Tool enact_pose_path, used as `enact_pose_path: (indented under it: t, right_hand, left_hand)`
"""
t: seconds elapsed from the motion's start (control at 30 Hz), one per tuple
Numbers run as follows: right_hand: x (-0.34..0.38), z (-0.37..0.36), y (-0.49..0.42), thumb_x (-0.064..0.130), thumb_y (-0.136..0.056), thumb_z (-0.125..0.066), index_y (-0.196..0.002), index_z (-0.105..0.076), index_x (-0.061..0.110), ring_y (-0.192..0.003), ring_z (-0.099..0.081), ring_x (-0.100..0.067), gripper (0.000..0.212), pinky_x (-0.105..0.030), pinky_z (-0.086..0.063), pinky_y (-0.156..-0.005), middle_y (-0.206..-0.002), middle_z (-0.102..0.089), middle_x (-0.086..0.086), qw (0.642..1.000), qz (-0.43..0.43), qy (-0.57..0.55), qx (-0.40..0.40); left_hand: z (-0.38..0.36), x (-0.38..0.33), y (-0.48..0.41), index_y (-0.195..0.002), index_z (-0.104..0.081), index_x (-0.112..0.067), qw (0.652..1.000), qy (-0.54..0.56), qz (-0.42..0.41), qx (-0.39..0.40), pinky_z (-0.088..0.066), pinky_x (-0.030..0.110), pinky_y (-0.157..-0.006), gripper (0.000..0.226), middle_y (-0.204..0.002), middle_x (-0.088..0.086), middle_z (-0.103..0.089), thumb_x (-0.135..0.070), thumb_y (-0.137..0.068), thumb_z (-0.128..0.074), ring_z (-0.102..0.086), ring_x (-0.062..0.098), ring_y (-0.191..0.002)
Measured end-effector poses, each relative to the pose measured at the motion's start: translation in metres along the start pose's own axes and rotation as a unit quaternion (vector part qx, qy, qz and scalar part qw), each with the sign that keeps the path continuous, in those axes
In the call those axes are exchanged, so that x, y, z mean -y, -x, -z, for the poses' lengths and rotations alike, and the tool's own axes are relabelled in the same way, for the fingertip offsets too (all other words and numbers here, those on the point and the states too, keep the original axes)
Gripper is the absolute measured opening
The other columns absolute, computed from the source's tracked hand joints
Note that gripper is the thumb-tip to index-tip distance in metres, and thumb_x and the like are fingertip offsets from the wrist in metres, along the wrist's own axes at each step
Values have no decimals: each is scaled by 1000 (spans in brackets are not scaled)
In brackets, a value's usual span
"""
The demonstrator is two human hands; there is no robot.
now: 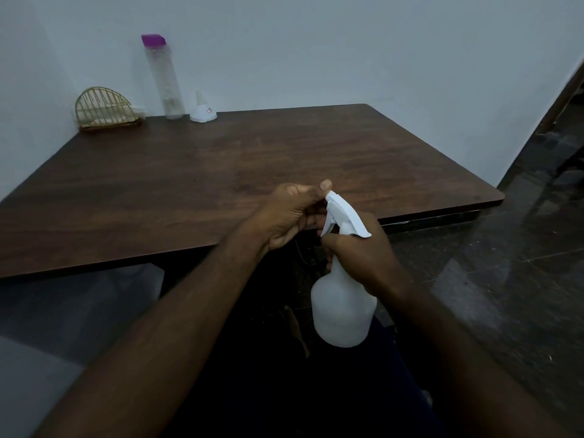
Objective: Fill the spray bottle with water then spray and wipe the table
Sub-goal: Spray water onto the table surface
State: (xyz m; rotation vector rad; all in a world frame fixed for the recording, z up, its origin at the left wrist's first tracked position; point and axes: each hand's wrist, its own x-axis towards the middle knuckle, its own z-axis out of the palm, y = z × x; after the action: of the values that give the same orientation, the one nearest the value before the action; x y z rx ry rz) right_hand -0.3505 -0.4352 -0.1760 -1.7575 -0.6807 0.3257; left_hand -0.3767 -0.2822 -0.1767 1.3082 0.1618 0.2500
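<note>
While the dark wooden table [221,172] fills the middle of the view, everything that matters sits off its near edge, at about five o'clock from its centre. Up at eleven o'clock on the tabletop, against the wall, stand a tall clear water bottle [164,80] with a purple cap, a small white funnel [203,110] just beside it, and a wire napkin holder [106,110] further left; all well apart from the hands.

Now the spray bottle [343,311]: it's held in the air below the table edge, long axis nearly upright, body down at six o'clock, white trigger head tilted up toward eleven. The right hand [363,257] is wrapped around the neck just beneath the trigger head, a firm grasp. The left hand [290,213] comes in from nine o'clock, thumb and fingers pinching the nozzle tip of the head.

So the head lies directly above the right-hand grip, and the left hand is the nearer one to it. My read: the nozzle is being adjusted or the head loosened. Whether there's water inside, I can't tell.
</note>
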Motion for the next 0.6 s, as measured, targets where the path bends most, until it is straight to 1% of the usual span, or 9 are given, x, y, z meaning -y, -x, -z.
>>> enact_pose_path:
  t: [0.1, 0.17, 0.23, 0.27, 0.33, 0.4, 0.47, 0.53, 0.6]
  right_hand:
    - [-2, -1, -1, -10, -74, -60, -71, -56, -5, -41, -51, -7, 7, -21, -43, -43, -56, -51, -6, 1000, -1, 4, -6]
    - [-4, -1, 0, -8, -74, -60, -77, -57, -9, -43, -53, -9, 4, -22, -44, -44, -59, -53, -10, 1000, -4, 5, -10]
    - [-6, -1, -1, -4, -71, -61, -80, -58, -10, -47, -54, -16, 11, -31, -46, -46, -63, -55, -21, 1000, 1, 14, -17]
    - [-7, -1, -1, 1, -68, -61, -80, -58, -9, -50, -55, -21, 15, -38, -48, -46, -66, -56, -26, 1000, 3, 19, -22]
    - [-9, -1, -1, 10, -62, -58, -79, -57, -7, -53, -55, -30, 24, -49, -50, -48, -70, -59, -29, 999, -3, 37, -39]
    - [-12, 1, -2, 12, -60, -56, -78, -57, -5, -56, -54, -33, 25, -48, -50, -52, -70, -60, -25, 996, -11, 70, -52]
    - [-15, 3, 0, 13, -59, -56, -74, -54, -4, -54, -48, -28, 23, -41, -44, -52, -63, -55, -19, 993, -23, 98, -60]
    - [-18, 4, 1, 14, -59, -56, -71, -47, -5, -54, -43, -21, 24, -37, -39, -53, -57, -45, -9, 992, -36, 100, -60]
    - [-18, 4, 2, 13, -60, -57, -72, -50, -5, -56, -45, -21, 22, -37, -40, -55, -58, -48, -10, 993, -42, 93, -54]
  left_hand:
    - [-1, 0, -1, -88, -68, 5, 1000, 0, 4, -2, -57, 37, -76, 33, -88, 18, -71, -28, -87, -62, -68, 26, -80]
    - [-1, -1, 0, -91, -66, 7, 1000, -8, 12, 12, -58, 32, -70, 33, -86, 17, -71, -24, -94, -57, -69, 24, -78]
    - [-1, -6, -1, -88, -67, 4, 1000, -19, 11, 4, -58, 29, -67, 34, -84, 15, -71, -27, -97, -54, -69, 22, -76]
    - [0, -10, -4, -86, -67, 1, 999, -23, -3, -24, -58, 30, -70, 35, -83, 12, -72, -30, -97, -54, -70, 20, -77]
    - [11, -18, -13, -84, -68, -5, 990, -37, -54, -122, -58, 33, -80, 34, -83, 10, -72, -35, -96, -56, -70, 21, -81]
    - [31, -23, -22, -83, -68, -12, 963, -88, -104, -232, -55, 34, -84, 33, -84, 7, -72, -40, -95, -57, -69, 20, -84]
    - [53, -20, -28, -77, -65, -19, 930, -156, -121, -311, -52, 35, -82, 34, -84, 4, -69, -47, -95, -55, -65, 17, -82]
    - [66, -16, -30, -71, -58, -24, 919, -166, -116, -338, -47, 34, -75, 37, -83, 5, -62, -52, -93, -52, -57, 18, -79]
    - [69, -13, -34, -72, -53, -25, 919, -166, -114, -338, -41, 32, -72, 37, -82, 6, -55, -56, -93, -49, -51, 16, -79]
